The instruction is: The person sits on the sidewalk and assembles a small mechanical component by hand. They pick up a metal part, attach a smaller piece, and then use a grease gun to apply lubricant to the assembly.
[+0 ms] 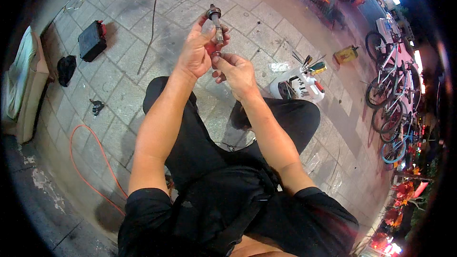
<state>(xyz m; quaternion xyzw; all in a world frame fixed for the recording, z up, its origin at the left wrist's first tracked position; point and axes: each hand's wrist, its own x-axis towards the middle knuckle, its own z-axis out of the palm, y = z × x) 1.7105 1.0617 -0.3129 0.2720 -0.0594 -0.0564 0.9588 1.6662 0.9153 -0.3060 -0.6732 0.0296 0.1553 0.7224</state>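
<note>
My left hand (194, 51) is closed around a greasy metal shaft (218, 27), which stands nearly upright with a dark ring-shaped collar (213, 13) near its upper end. Just below the shaft's lower end, my right hand (239, 75) pinches a small round metal part (216, 54) between thumb and fingers. Something red shows between the two hands, but the fingers cover most of it. Both hands are held out ahead of my knees, close together, above the paving.
A cut-open white plastic jug (297, 88) full of tools stands beyond my right knee, near a yellow can (346, 54). A black case (92, 41), a thin rod (155, 24) and an orange hose (92, 181) lie leftward. Bicycles (392, 74) stand far right.
</note>
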